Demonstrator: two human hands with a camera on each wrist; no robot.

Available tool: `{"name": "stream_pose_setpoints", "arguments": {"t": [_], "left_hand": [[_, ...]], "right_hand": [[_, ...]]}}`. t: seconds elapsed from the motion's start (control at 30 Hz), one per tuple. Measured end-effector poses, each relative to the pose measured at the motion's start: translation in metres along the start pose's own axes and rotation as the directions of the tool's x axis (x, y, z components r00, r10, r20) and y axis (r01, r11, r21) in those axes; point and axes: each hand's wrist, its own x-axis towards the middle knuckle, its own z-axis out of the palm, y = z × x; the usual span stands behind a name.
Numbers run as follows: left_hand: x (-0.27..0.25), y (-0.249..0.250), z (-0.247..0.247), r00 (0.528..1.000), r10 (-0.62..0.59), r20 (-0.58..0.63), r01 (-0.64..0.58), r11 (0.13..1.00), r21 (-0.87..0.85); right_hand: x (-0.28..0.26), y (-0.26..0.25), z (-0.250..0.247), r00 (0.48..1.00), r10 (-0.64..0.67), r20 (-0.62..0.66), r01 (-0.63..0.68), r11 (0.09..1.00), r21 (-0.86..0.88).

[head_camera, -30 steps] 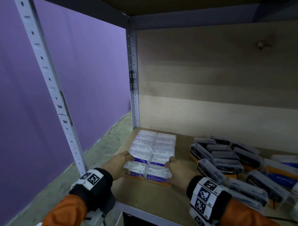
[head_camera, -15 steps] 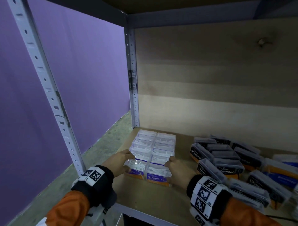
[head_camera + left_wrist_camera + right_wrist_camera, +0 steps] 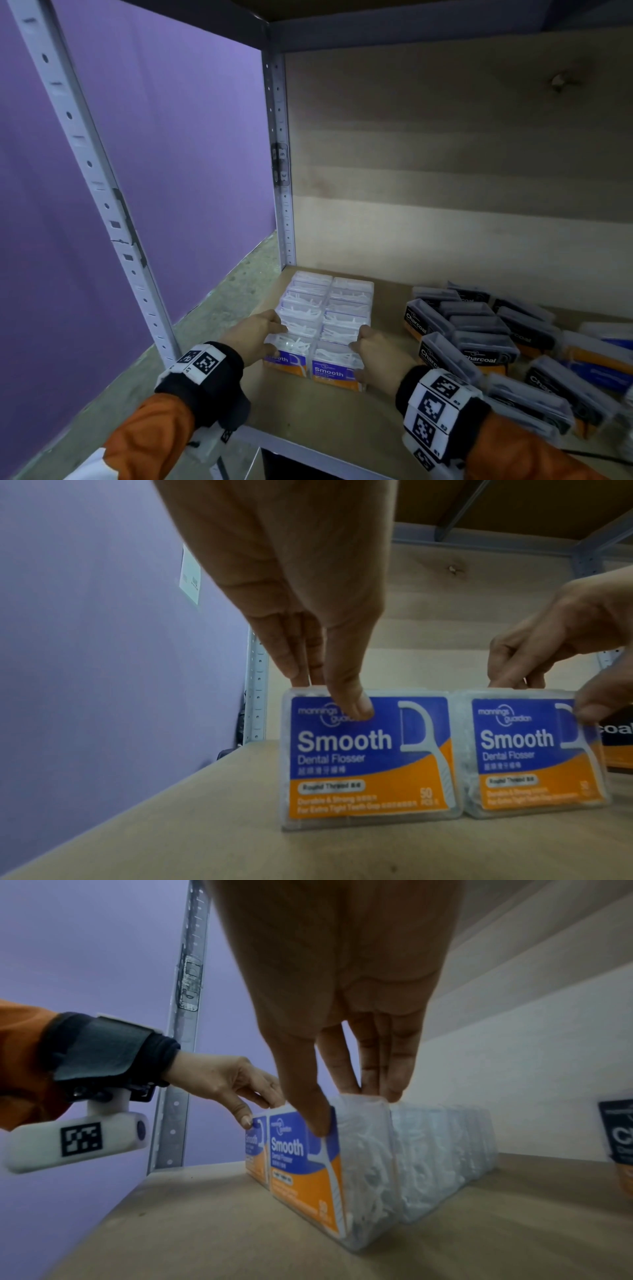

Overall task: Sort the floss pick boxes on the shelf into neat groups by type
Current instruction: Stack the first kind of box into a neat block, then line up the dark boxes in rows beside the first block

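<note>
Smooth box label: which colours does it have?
The Smooth box label is blue above and orange below, with white lettering; clearest in the left wrist view.

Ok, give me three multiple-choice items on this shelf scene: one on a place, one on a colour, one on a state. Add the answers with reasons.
1. Where do the Smooth boxes stand on the shelf?
A. far right end
B. left end, by the metal upright
C. stacked on the Charcoal boxes

2. What colours is the front Smooth label?
A. blue and orange
B. green and white
C. red and black

3. What is the left hand doing?
A. hanging idle
B. gripping the upright
C. pinching the front-left Smooth box

Answers: 1 B, the head view shows them beside the upright, with the Charcoal boxes to their right. 2 A, the left wrist view shows it. 3 C, thumb on the label, fingers behind the top edge.
</note>
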Motion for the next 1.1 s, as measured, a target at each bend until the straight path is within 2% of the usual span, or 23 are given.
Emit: {"name": "stream_pose_setpoints", "arguments": {"t": [0.7, 0.9, 1.1], "left_hand": [[-0.002, 0.005, 0.008, 0.999, -0.035, -0.036, 0.037, 0.999, 0.039], [-0.009, 0.022, 0.008, 0.996, 0.04, -0.076, -0.035, 0.998, 0.06], [-0.003, 0.052, 0.006, 0.983, 0.151, -0.103, -0.147, 0.988, 0.044]], "right_hand": [[-0.005, 0.0, 0.004, 0.998, 0.043, -0.042, -0.042, 0.999, 0.026], [-0.023, 0.011, 0.007, 0.996, 0.056, -0.075, -0.052, 0.997, 0.058], [-0.063, 0.038, 0.009, 0.985, 0.13, -0.114, -0.119, 0.988, 0.101]]}}
